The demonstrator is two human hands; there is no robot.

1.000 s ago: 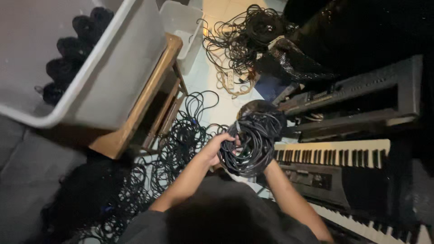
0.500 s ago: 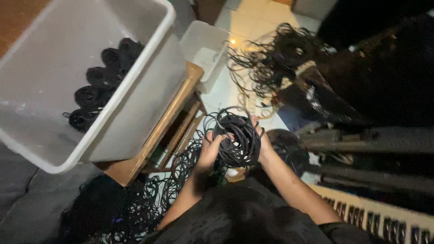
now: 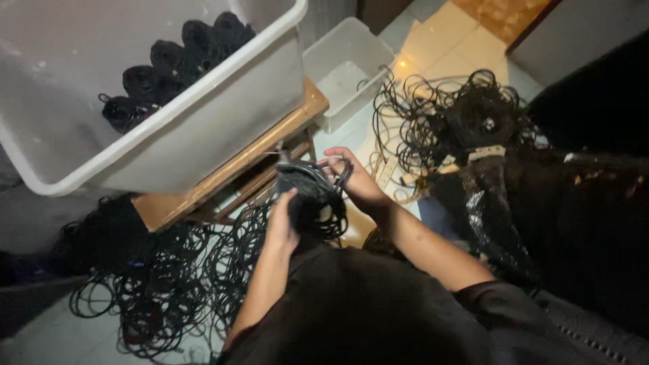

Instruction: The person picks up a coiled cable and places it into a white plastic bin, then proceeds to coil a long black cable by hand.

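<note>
A coiled bundle of black cable (image 3: 312, 196) hangs in front of my chest, gripped by both hands. My left hand (image 3: 280, 220) clasps its lower left side. My right hand (image 3: 357, 181) holds the upper right, with a loop running over the fingers. The bundle is just right of a wooden stool (image 3: 223, 177) that carries a large white plastic tub (image 3: 203, 115). Several coiled black cable bundles (image 3: 176, 64) lie inside that tub.
Loose black cables (image 3: 169, 284) sprawl over the floor at lower left. A small empty clear bin (image 3: 348, 71) stands beyond the stool. Another tangle of cables (image 3: 460, 118) lies at upper right, beside dark equipment and a shiny black bag (image 3: 493, 209).
The view has swung left, so the keyboards have left the frame and the tub fills more of it. The bundle has been drawn tighter and narrower between my hands, closer to the stool.
</note>
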